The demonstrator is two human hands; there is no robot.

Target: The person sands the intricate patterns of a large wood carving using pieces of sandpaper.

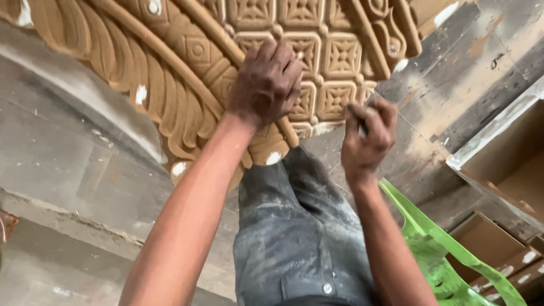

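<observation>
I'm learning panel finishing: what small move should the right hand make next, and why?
Probably bring the right hand and its small dark tool to the carved panel's lower edge: the left hand braces it, white filler spots show nearby.

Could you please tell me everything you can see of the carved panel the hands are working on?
The carved panel is tan-brown and looks like wood or moulded board. Its middle is a grid of square rosette tiles, bordered by a band and an outer row of leaf-like flutes along a curved edge. White filler spots dot it. It fills the top of the view, above the person's dusty trousers. The left hand rests flat on the tiles; the right hand holds a small dark tool near the lower edge.
</observation>
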